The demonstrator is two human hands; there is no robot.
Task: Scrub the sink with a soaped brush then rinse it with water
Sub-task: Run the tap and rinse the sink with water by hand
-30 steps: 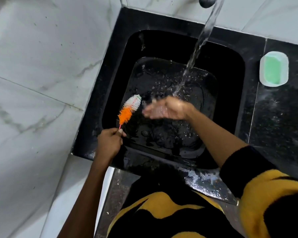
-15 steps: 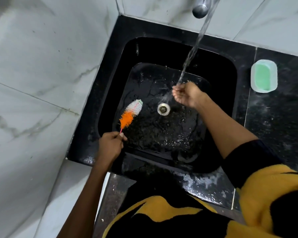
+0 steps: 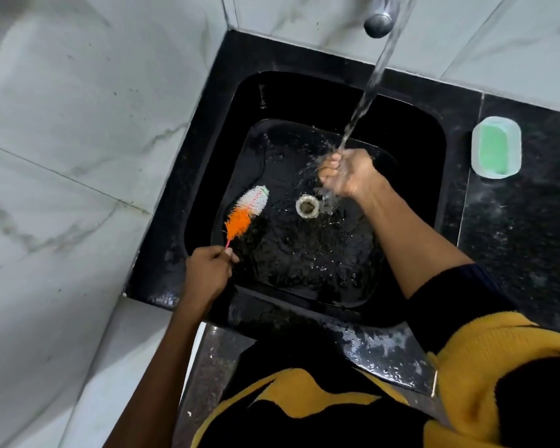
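1. Pale marble-look wall tiles [image 3: 78, 124] fill the left and top of the frame, and a black speckled counter [image 3: 518, 240] runs along the right side and lower middle.
2. Set into that counter, mid-frame, is the black sink [image 3: 411, 130], its floor wet and glistening, with a round metal drain [image 3: 307, 206] near the centre.
3. At the top edge a metal tap [image 3: 378, 22] pours a stream of water [image 3: 366, 98] that slants down and to the left into the basin.
4. Reaching in from the lower right, the right hand [image 3: 346, 174] sits above the drain with its forearm angled up and to the left; the fingers are curled into a loose cup right under the stream, holding nothing, and water splashes off them.
5. Coming up from the bottom of the frame, the left hand [image 3: 207, 270] rests at the sink's lower left rim, thumb and fingers pinching the thin pink handle of the brush [image 3: 248, 211].
6. Its long axis runs diagonally from the hand up and to the right, with orange bristles nearer the hand and white bristles at the tip, which points toward the sink's middle over the left part of the basin.
7. On the counter at right, well apart from both hands, a white soap dish [image 3: 516, 150] holds a green soap bar [image 3: 493, 151].
8. Black and yellow sleeves and clothing [image 3: 485, 367] fill the lower right.
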